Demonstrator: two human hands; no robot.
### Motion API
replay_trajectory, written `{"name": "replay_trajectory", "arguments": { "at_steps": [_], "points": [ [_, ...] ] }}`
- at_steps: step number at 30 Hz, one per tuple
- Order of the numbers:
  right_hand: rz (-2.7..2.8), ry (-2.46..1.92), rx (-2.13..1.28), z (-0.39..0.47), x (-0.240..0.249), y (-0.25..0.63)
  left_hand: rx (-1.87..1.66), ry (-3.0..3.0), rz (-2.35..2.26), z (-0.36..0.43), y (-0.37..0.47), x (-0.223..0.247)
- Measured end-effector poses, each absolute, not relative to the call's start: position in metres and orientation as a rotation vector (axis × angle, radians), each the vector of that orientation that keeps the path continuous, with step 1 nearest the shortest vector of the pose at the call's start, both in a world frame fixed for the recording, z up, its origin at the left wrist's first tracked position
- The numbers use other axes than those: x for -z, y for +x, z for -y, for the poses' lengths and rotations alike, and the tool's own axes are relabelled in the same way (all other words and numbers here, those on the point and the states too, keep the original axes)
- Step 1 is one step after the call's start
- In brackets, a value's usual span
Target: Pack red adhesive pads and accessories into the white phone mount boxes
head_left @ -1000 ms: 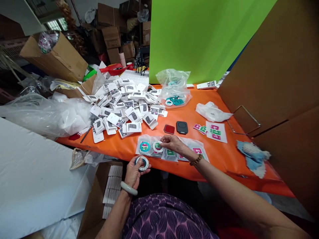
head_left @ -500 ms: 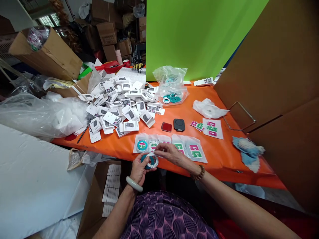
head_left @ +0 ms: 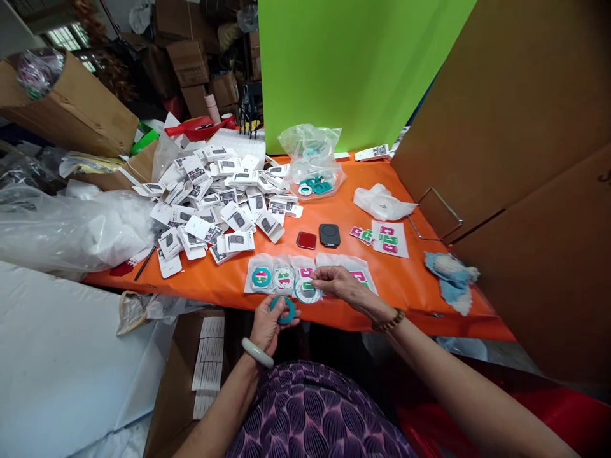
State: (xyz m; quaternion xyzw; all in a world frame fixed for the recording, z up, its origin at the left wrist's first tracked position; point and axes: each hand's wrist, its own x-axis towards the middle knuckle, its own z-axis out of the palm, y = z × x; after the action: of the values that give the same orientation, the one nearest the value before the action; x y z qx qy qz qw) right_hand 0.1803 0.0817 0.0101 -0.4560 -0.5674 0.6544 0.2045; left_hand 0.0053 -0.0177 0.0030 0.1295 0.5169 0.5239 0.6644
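My left hand [head_left: 263,326] holds a teal ring [head_left: 291,312] at the table's front edge, thumb on top; whether more rings lie beneath it I cannot tell. My right hand [head_left: 342,287] pinches the edge of a white ring [head_left: 306,299] over the third packet [head_left: 296,262] in a row of translucent packets. Pink and green stickers show through the row. On the leftmost packet rests a teal ring [head_left: 252,278], and a white ring [head_left: 277,282] lies on the one beside it. My right hand partly covers the packets at the right end.
Many small white boxes [head_left: 238,219] are heaped at the left. Behind the row sit a red square item [head_left: 306,240] and a black square device [head_left: 329,235]. A clear bag [head_left: 312,149] holds more rings. Loose stickers [head_left: 388,239] and a blue cloth [head_left: 452,280] lie rightward.
The white ring has left the stack in my left hand. My right hand has carried it right onto the third packet. A teal ring stays in my left hand. The view has shifted slightly.
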Motion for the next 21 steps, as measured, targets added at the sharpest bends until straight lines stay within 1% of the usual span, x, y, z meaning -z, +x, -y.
{"name": "replay_trajectory", "arguments": {
  "at_steps": [5, 8, 13, 16, 18, 21],
  "points": [
    [1.649, -1.209, -1.883, -0.066, -0.013, 0.17, -1.189, 0.312, -1.134, 0.014, 0.01, -0.005],
    [1.63, -1.253, -1.815, -0.066, -0.013, 0.172, -1.213, 0.301, -1.182, 0.015, 0.013, -0.001],
    [1.566, -1.332, -1.579, -0.09, -0.004, 0.183, -1.209, 0.277, -1.248, 0.02, 0.01, 0.006],
    [1.71, -1.387, -1.431, -0.102, 0.004, 0.181, -1.161, 0.295, -1.282, 0.025, 0.007, 0.007],
    [1.857, -1.442, -1.28, -0.104, 0.008, 0.178, -1.139, 0.296, -1.289, 0.027, 0.006, 0.007],
    [2.016, -1.477, -0.957, -0.1, 0.008, 0.175, -1.129, 0.295, -1.285, 0.028, 0.006, 0.004]
  ]
}}
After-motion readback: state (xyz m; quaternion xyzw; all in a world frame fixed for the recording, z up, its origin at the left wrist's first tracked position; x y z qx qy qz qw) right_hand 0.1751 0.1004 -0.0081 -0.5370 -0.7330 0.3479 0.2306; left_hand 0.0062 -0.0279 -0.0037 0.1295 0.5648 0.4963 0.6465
